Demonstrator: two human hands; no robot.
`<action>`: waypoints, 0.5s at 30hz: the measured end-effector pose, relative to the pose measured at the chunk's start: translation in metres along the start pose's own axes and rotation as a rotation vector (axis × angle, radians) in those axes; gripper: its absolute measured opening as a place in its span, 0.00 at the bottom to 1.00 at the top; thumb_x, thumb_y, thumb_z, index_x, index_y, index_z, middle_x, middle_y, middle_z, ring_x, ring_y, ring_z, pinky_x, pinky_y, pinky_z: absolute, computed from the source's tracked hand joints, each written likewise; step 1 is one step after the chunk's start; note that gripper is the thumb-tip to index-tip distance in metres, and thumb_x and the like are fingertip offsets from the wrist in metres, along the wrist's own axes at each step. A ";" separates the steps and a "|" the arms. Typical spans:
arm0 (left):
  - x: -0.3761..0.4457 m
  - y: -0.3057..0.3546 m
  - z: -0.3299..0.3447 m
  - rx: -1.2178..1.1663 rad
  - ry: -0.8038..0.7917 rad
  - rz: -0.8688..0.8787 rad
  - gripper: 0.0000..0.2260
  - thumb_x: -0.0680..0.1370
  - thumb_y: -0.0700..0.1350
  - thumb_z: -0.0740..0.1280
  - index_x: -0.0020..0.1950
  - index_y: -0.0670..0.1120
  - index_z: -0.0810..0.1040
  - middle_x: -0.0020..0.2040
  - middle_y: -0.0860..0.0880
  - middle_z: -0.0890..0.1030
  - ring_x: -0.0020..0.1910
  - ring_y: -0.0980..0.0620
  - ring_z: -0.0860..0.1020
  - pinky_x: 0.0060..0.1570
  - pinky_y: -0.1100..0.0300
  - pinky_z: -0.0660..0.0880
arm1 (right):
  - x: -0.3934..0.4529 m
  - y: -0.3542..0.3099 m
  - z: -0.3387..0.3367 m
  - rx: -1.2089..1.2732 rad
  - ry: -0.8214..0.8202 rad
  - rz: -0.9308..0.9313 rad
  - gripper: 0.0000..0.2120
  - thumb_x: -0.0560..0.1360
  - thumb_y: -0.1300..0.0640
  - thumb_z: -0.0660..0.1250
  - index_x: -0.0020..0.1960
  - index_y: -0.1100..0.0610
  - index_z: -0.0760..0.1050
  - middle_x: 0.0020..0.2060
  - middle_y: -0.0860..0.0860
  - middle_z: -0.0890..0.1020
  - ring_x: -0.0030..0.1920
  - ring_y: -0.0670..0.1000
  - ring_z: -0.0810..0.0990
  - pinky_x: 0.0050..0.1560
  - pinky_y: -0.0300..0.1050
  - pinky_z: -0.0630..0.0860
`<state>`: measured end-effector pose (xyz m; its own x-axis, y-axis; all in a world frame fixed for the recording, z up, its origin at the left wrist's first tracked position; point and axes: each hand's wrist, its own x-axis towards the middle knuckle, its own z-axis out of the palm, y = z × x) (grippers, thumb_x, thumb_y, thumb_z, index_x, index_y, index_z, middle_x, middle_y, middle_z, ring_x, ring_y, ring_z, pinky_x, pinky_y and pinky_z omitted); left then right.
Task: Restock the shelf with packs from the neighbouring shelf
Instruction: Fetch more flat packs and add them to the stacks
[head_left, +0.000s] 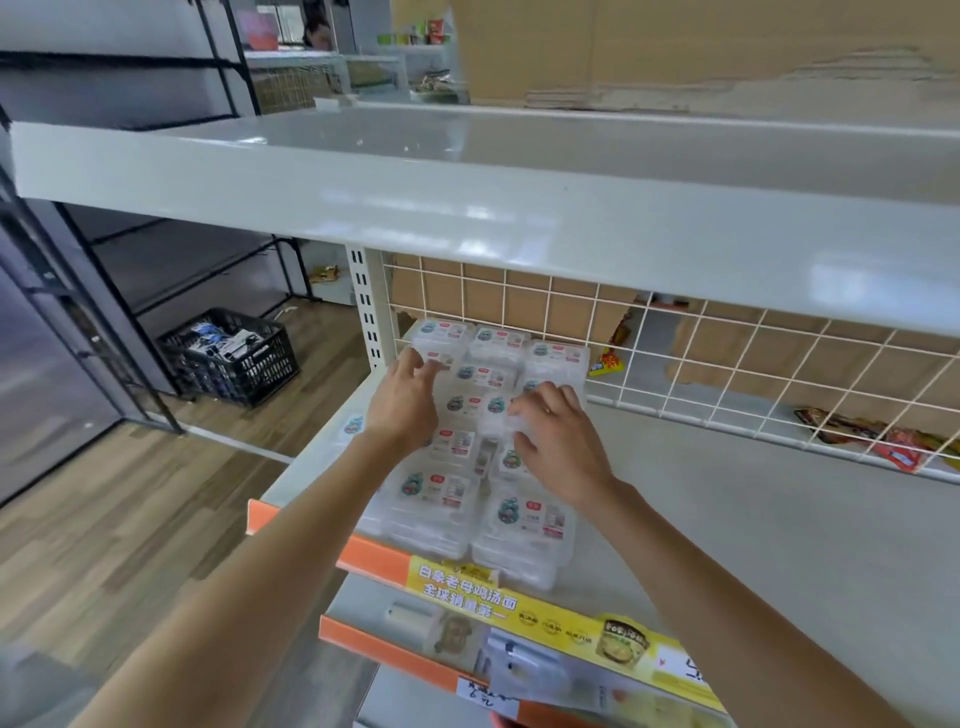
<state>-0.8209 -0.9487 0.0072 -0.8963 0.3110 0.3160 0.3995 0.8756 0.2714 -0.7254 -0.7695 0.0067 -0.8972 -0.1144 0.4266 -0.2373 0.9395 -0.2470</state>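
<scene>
Several clear plastic packs (524, 525) with round green and red labels lie stacked in rows on the left end of the grey middle shelf (753, 519). My left hand (402, 402) reaches over the stacks, its fingertips touching a pack (441, 332) in the back row. My right hand (558, 441) has its fingers curled round one pack (493, 415) in the middle of the pile. Both forearms stretch in from the bottom of the view.
A white shelf board (519, 197) hangs low above the packs. A white wire grid (727, 364) backs the shelf, with red snack bags (893, 447) behind it. An orange price rail (379, 561) edges the front. A black crate (234, 358) stands on the wooden floor at left.
</scene>
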 end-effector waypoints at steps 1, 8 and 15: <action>-0.004 0.000 0.001 -0.021 -0.011 0.006 0.23 0.75 0.34 0.60 0.69 0.46 0.67 0.65 0.44 0.66 0.63 0.43 0.67 0.60 0.52 0.70 | 0.009 0.001 0.001 -0.008 -0.021 0.011 0.13 0.73 0.62 0.66 0.58 0.59 0.74 0.54 0.55 0.74 0.56 0.56 0.69 0.54 0.52 0.72; -0.019 -0.004 -0.001 -0.063 -0.139 0.000 0.22 0.80 0.42 0.55 0.74 0.48 0.57 0.75 0.46 0.56 0.71 0.43 0.60 0.66 0.49 0.65 | 0.054 -0.002 0.015 0.037 -0.225 0.063 0.22 0.79 0.61 0.57 0.72 0.57 0.61 0.70 0.52 0.63 0.70 0.51 0.58 0.66 0.45 0.61; -0.023 0.008 -0.009 0.024 -0.085 0.055 0.20 0.77 0.40 0.59 0.70 0.45 0.66 0.70 0.43 0.64 0.66 0.42 0.65 0.64 0.48 0.66 | 0.029 0.007 0.004 -0.037 -0.167 -0.028 0.17 0.78 0.60 0.57 0.67 0.59 0.67 0.65 0.53 0.69 0.65 0.52 0.64 0.63 0.47 0.64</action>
<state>-0.7952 -0.9524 0.0105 -0.8868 0.3878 0.2513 0.4444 0.8647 0.2340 -0.7549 -0.7678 0.0139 -0.9407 -0.1896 0.2812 -0.2516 0.9461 -0.2040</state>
